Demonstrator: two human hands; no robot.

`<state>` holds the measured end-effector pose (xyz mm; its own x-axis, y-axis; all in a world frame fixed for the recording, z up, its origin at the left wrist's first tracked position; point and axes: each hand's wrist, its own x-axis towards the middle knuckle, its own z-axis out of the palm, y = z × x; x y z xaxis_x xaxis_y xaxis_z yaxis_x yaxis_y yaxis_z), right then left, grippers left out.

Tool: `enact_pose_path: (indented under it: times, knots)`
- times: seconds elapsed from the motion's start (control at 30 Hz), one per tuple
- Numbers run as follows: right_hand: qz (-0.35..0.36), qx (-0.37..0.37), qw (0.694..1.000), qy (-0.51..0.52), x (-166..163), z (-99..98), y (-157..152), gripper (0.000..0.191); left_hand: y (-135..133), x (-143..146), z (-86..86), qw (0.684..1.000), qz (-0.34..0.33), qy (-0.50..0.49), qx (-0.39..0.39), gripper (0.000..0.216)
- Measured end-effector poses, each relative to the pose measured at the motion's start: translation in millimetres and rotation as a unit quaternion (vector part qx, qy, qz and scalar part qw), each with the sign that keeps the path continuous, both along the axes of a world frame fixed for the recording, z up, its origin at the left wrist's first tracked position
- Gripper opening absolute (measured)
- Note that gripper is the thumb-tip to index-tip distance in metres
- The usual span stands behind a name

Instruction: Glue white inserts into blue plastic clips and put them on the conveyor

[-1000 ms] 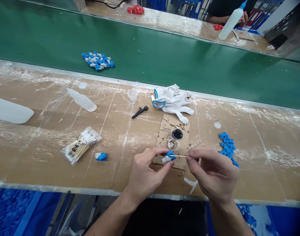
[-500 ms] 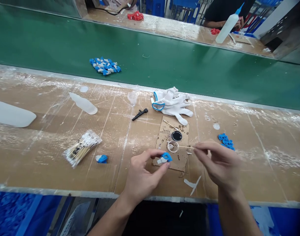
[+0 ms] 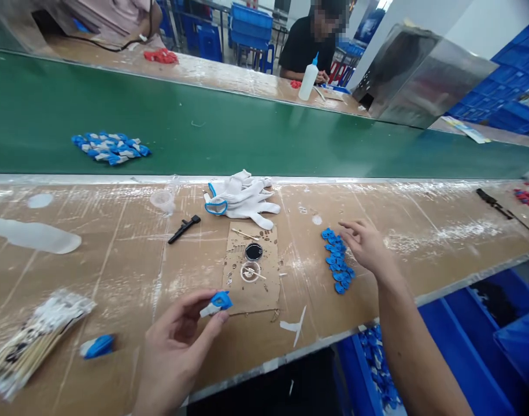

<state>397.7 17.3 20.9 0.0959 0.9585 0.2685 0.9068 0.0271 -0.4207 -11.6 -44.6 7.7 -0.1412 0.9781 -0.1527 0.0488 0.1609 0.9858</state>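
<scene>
My left hand [image 3: 181, 341] is closed, pinching a small blue-and-white plastic part [image 3: 221, 300] between thumb and fingertips. My right hand [image 3: 366, 245] has its fingers stretched out at the upper right edge of a cluster of small blue plastic parts [image 3: 340, 267]; nothing shows in it. Between the hands lies a stained cardboard piece [image 3: 251, 299]. On it stand a small cup of black liquid [image 3: 254, 251] and a clear cup [image 3: 247, 278] with a cotton swab [image 3: 258, 274] leaning in it. Another swab [image 3: 245, 234] lies behind the cups. A second blue-and-white part [image 3: 97, 346] rests left of my left hand.
White gloves [image 3: 242, 199] and a black tool [image 3: 184, 229] lie behind the cardboard. A bag of cotton swabs [image 3: 39, 341] is at left. Blue-and-white parts [image 3: 111, 148] sit on the green belt [image 3: 229, 138]. Across it, a person [image 3: 310, 43] works near a squeeze bottle [image 3: 308, 81].
My right hand has let go of the cotton swab, now in the clear cup, and moved right to the blue parts. My left hand keeps its part. The view has turned right.
</scene>
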Motion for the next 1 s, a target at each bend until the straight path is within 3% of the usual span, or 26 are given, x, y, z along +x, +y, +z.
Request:
enact_pose_path:
  times: [0.17,0.3,0.5,0.7,0.83,1.0]
  knots:
    - [0.118,-0.101,0.987,-0.033,-3.3,-6.6,42.4,0.015,-0.7,6.1,7.9,1.000,0.003,-0.030,0.000,0.032]
    - [0.161,-0.120,0.979,-0.040,-4.4,-1.1,50.5,0.017,-3.1,9.4,12.3,0.999,-0.004,-0.045,0.001,0.029]
    - [0.178,-0.079,0.980,-0.040,-27.5,9.1,19.5,0.023,-2.5,15.3,18.5,0.999,-0.036,-0.038,0.002,0.026]
    - [0.330,-0.095,0.938,-0.052,-92.2,-2.0,-17.3,0.020,-2.4,13.3,12.5,0.998,-0.052,-0.034,0.023,0.026]
    - [0.336,-0.076,0.938,-0.039,-104.7,-8.4,-23.4,0.025,-5.5,14.9,13.3,0.997,-0.053,-0.046,0.022,0.024]
    - [0.308,-0.063,0.949,-0.009,-109.9,1.1,-44.0,0.021,-6.6,14.1,18.4,0.997,-0.067,-0.044,0.017,0.022]
